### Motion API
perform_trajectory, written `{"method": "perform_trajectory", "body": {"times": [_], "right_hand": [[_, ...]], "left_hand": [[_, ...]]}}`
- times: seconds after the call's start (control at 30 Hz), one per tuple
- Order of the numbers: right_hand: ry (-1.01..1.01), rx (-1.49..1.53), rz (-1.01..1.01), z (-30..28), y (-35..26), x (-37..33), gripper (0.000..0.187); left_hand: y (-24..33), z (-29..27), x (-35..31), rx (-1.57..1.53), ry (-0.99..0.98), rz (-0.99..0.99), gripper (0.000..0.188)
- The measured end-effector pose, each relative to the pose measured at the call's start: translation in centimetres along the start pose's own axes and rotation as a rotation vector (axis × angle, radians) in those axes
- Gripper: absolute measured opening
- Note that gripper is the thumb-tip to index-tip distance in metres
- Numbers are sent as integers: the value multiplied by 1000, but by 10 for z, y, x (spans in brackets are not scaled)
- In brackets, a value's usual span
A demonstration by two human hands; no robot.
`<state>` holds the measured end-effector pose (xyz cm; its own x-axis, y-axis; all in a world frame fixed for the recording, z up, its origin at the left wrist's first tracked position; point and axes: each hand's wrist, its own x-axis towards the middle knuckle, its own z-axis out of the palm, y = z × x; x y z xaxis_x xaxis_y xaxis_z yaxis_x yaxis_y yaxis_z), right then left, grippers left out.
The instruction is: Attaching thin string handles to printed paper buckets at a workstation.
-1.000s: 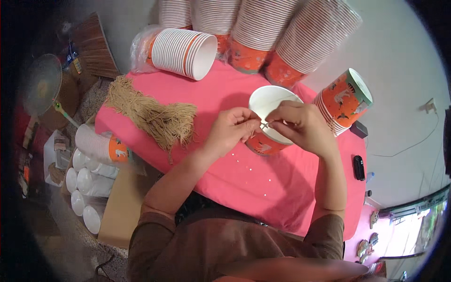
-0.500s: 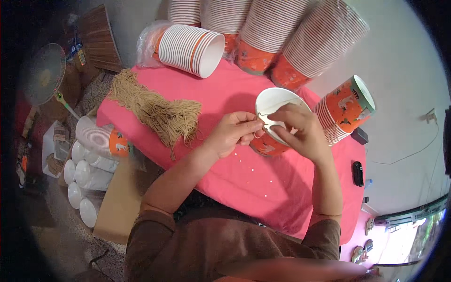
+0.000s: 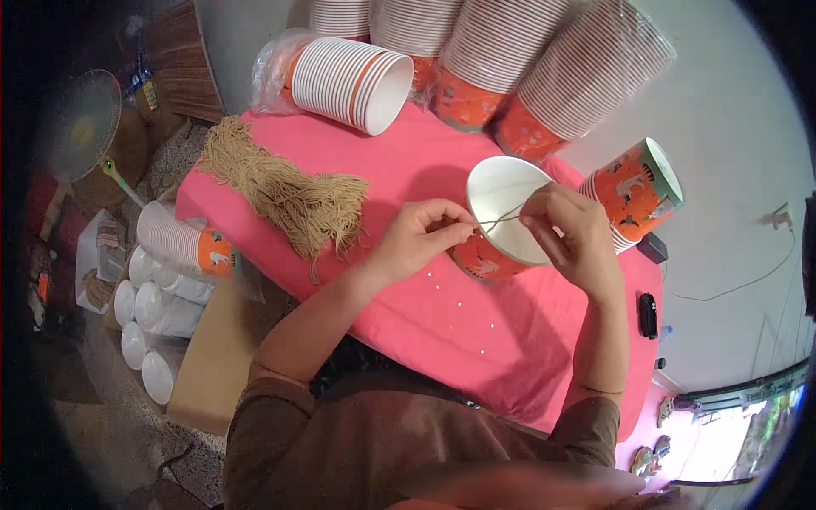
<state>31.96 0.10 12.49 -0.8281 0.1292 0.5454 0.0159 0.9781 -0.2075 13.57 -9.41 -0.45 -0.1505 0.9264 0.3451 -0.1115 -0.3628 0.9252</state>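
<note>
A tan cord stretches between my hands, across the mouth of an orange paper bucket with a white inside. My left hand pinches the cord at the bucket's left rim. Over the right side of the rim, my right hand grips it between thumb and fingers. The fingers hide how the cord joins the bucket, if it does. To the left lies a thick bundle of tan cords on the pink cloth.
Tall wrapped stacks of paper buckets stand at the back, beside a stack lying on its side. Another orange stack leans at the right, near a black object. Left, a cardboard box holds white buckets.
My right hand has moved slightly right and its fingers have closed. The cord, loosely curled before, is now drawn straight across the bucket's mouth. My left hand stays at the rim.
</note>
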Motion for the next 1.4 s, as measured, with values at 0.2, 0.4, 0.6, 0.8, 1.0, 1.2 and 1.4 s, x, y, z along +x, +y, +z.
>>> {"method": "perform_trajectory", "body": {"times": [0.2, 0.4, 0.6, 0.8, 1.0, 1.2, 1.4], "right_hand": [[-78, 54, -11, 16, 0, 8, 9], [-88, 21, -30, 33, 8, 10, 8], [-71, 51, 9, 36, 8, 8, 7], [-137, 91, 128, 35, 11, 5, 12], [-245, 270, 345, 41, 17, 1, 22], [-251, 269, 347, 41, 20, 3, 22], [-57, 271, 149, 37, 6, 4, 6]], "left_hand": [[8, 6, -1, -288, -18, -141, 13], [5, 11, -3, -459, -13, -139, 12], [9, 16, 0, -444, 15, -195, 11], [-2, 19, 4, -95, 134, 63, 5], [-7, 23, 3, 161, 248, 323, 7], [-11, 33, 5, 37, 333, 291, 5], [-5, 22, 4, -473, 209, -63, 6]]}}
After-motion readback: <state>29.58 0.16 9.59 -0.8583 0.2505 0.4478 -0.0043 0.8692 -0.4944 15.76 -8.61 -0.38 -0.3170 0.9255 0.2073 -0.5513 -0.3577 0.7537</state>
